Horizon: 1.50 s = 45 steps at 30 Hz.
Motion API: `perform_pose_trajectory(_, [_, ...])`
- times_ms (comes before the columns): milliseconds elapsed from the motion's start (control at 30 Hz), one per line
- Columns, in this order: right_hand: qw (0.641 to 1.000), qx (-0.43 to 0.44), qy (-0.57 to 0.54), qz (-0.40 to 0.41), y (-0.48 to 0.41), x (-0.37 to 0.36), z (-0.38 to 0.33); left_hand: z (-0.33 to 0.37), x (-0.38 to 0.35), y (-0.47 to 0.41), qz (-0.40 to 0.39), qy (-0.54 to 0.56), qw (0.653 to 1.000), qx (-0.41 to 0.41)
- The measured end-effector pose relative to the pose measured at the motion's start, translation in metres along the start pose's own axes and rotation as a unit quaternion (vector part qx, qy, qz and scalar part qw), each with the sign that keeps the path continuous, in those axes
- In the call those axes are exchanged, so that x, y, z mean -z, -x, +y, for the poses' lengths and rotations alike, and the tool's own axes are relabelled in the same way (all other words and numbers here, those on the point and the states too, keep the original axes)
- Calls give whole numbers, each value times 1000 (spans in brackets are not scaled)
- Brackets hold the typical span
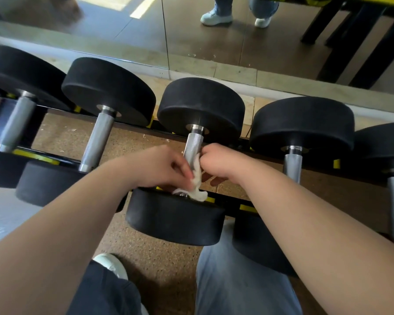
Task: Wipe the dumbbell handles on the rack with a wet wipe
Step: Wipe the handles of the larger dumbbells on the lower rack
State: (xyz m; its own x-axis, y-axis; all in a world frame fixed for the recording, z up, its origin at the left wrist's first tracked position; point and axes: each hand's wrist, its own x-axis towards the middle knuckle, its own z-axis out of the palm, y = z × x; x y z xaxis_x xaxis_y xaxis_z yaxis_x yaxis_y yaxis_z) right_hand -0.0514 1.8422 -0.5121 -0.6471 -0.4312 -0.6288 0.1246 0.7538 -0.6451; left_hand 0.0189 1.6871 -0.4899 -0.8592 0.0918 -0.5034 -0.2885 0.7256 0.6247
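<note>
Left hand [159, 167] and right hand [221, 162], fingers curled, are both pinching a crumpled white wet wipe [197, 180] around the knurled silver dumbbell handle [193, 144]. The handle is lying across the black-and-yellow rack [237, 204], running straight away between equally near hands.

A low black metal rack [233, 202] with yellow strips on its two rails carries a row of dumbbells laid crosswise, their black round rubber heads over the rails and knurled steel handles bridging the gap. Five show: a blurred far-left dumbbell [21, 71], a second dumbbell [107, 92], a middle dumbbell [200, 103], a fourth dumbbell [303, 123] and a far-right dumbbell [382, 142] cut by the frame edge. Neighbouring far heads sit just beside one another, perhaps touching. The rack stands on a speckled brown rubber floor [62, 137].
</note>
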Motion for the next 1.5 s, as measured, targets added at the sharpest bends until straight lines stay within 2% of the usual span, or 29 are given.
perform_pose_trajectory(67, [1000,-4,11,-1,0,0,-1,4,-5,-1,16,-67,998,-7])
perform_pose_trajectory(133, [1000,-19,-16,8,-3,0,-2,6,-5,-4,99,-2,995,-22])
perform_pose_trajectory(200, [995,-35,-87,35,-5,2,-3,4,-4,-12,219,81,972,-19])
perform_pose_trajectory(267, [988,-38,-134,70,-6,4,-4,1,-5,-18,293,80,953,-3])
perform_pose_trajectory(333, [984,-38,-148,93,-6,7,-5,-3,-6,-22,267,83,960,5])
perform_pose_trajectory(400, [985,-34,-141,99,-6,7,-4,-5,-2,-20,188,61,980,11])
perform_pose_trajectory(467, [988,-32,-120,87,-6,6,-3,-4,6,-11,80,-78,994,14])
perform_pose_trajectory(500, [991,-31,-104,78,-6,5,-2,-4,8,-7,27,-148,988,23])
perform_pose_trajectory(567, [995,-29,-79,62,-6,3,-2,-2,7,-3,-23,-209,977,40])
perform_pose_trajectory(633, [995,-26,-73,58,-6,2,-3,0,4,-5,12,-176,984,37])
perform_pose_trajectory(700, [994,-23,-84,60,-6,3,-3,0,0,-13,121,-53,990,43])
perform_pose_trajectory(767, [993,-21,-98,69,-5,4,-4,-2,-6,-23,223,104,968,58])
perform_pose_trajectory(800, [992,-20,-102,73,-5,5,-4,-3,-9,-27,239,167,955,61])
perform_pose_trajectory(867, [991,-19,-109,77,-5,6,-4,-4,-9,-33,217,243,943,63])
perform_pose_trajectory(967, [992,-21,-104,71,-6,6,-3,-2,-1,-25,79,312,943,83])
perform_pose_trajectory(1033, [992,-24,-102,65,-7,6,-2,-3,3,-15,-20,250,963,94])
perform_pose_trajectory(1100, [993,-24,-100,63,-9,5,-2,-6,4,-9,-64,178,978,83])
perform_pose_trajectory(1200, [992,-22,-102,64,-9,5,-2,-8,8,-9,-62,200,976,58])
perform_pose_trajectory(1300, [992,-21,-109,61,-8,6,-1,-8,7,-16,54,262,963,35])
perform_pose_trajectory(1400, [990,-17,-122,67,-7,8,-1,-3,0,-27,166,394,903,33])
perform_pose_trajectory(1433, [990,-16,-125,68,-6,8,-2,-2,-3,-30,173,396,901,38])
perform_pose_trajectory(1500, [990,-17,-125,66,-6,8,-2,-5,-5,-30,124,319,938,51])
